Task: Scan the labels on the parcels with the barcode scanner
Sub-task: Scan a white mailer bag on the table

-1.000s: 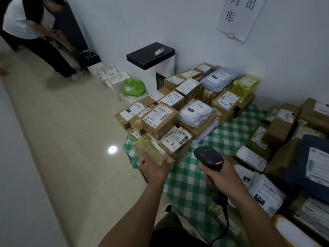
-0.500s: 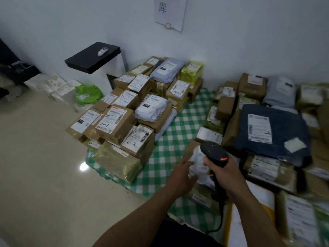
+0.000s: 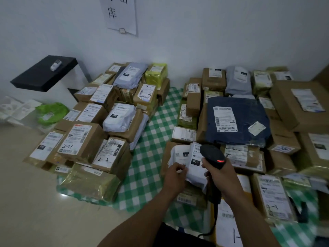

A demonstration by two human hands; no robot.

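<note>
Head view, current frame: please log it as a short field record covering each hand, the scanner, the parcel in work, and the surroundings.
left hand: grips the near edge of the white poly mailer
right hand: holds the barcode scanner by its handle
scanner state: red light lit, head over the mailer's label, cable trailing down
parcel in work: white mailer, black "010" tags visible
surface: green checked cloth on the floor
left pile: labelled cardboard boxes, one marked "241"
right pile: boxes around a dark blue mailer
</note>
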